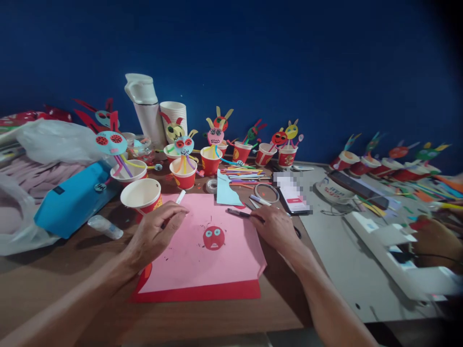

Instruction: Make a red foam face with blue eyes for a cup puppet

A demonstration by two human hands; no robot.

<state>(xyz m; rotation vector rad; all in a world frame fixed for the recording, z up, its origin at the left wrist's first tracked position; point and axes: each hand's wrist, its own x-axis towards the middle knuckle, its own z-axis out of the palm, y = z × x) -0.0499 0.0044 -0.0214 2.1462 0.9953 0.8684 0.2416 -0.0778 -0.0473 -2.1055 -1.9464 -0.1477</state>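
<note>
A red paper disc (pixel 213 244) with pale blue eyes and a light mouth lies on pink paper (pixel 181 270), which rests over a red sheet (pixel 202 292). My left hand (pixel 155 229) rests on the paper's left side, thumb and fingers loosely curved with a gap between them and nothing visible inside. Just beyond its fingertips lies a white stick-like piece (pixel 181 196). At the paper's upper right, my right hand (pixel 275 225) has its fingers on a black pen (pixel 237 212), tip pointing left. Light blue paper (pixel 227 189) lies at the top edge.
A white-lined cup (pixel 141 193) stands beyond my left hand. Along the wall are decorated red cups (pixel 183 172), a flask (pixel 144 111) and stacked cups (pixel 174 115). Pipe cleaners (pixel 246 174), tape (pixel 267 193) and a phone (pixel 294 195) lie rightward. Another person's hand (pixel 436 241) is far right.
</note>
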